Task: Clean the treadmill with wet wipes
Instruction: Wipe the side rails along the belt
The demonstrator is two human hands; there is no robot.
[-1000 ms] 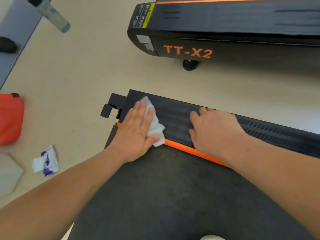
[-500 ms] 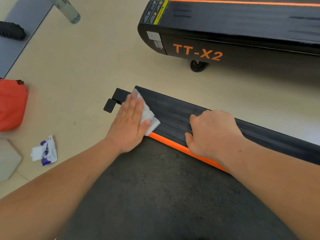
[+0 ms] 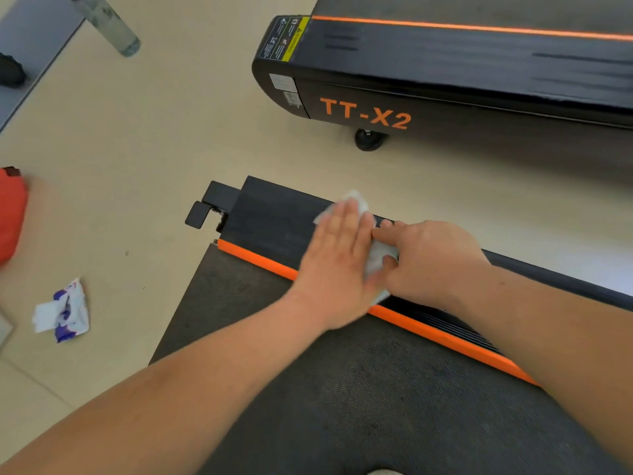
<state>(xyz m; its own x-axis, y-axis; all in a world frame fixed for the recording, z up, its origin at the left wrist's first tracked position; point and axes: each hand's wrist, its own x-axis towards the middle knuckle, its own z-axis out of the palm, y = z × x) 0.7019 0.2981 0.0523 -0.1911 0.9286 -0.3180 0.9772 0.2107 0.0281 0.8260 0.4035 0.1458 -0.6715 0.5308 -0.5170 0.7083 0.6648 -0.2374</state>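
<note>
Head view looks down on a left hand (image 3: pixel 337 265) laid flat, fingers straight and together, pressing a white wet wipe (image 3: pixel 377 265) onto the black ribbed side rail (image 3: pixel 274 217) of the near treadmill. One corner of the wipe sticks out beyond the fingertips; the rest shows at the thumb side of that hand and down by its heel.

Just beside it, touching, is the right hand (image 3: pixel 431 262), knuckles up and fingers curled. Its index tip and thumb lie on the wipe's edge, but whether they pinch the wipe or only rest on it cannot be told.

Under the left wrist runs a narrow orange strip (image 3: pixel 257 258), and nearer the person than both hands lies the dark grey textured belt (image 3: pixel 342 389), crossed by both forearms. Beyond the fingertips, across bare beige floor (image 3: pixel 137 149), stands a second black treadmill with orange "TT-X2" lettering (image 3: pixel 445 80).

Well out from the left forearm, a crumpled white and purple packet (image 3: pixel 63 311) lies on the floor, with a red object (image 3: pixel 10 214) farther out at the edge.
</note>
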